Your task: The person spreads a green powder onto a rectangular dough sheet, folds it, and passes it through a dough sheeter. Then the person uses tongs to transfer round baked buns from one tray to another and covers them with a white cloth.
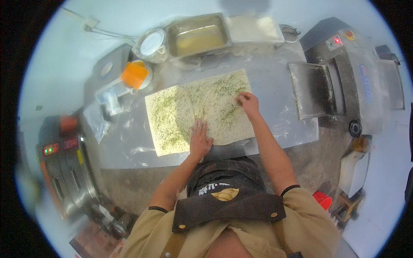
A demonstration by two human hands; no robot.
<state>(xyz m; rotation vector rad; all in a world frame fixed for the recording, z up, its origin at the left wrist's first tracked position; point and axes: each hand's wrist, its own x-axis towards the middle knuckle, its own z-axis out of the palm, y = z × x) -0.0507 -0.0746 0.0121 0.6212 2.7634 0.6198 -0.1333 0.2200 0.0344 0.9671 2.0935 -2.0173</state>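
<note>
A wide rectangular sheet of dough [165, 124], pale and scattered with chopped green herbs, lies on the grey worktop. Its left part looks brighter and shinier, and wrinkles run down its middle. My left hand [200, 139] rests on the near middle edge of the sheet, palm down with the fingers stretched out. Over the right side of the sheet is my right hand [248, 104], its fingers curled together. Whatever those fingers hold, if anything, is hidden, and I cannot tell if they touch the dough.
Behind the dough stand a lidded white tub [152, 42], a metal pan of yellowish liquid [198, 18] and a tray of white powder [254, 30]. An orange container [134, 75] sits at the left. A machine [344, 77] borders the right; another machine [71, 167] stands at the left.
</note>
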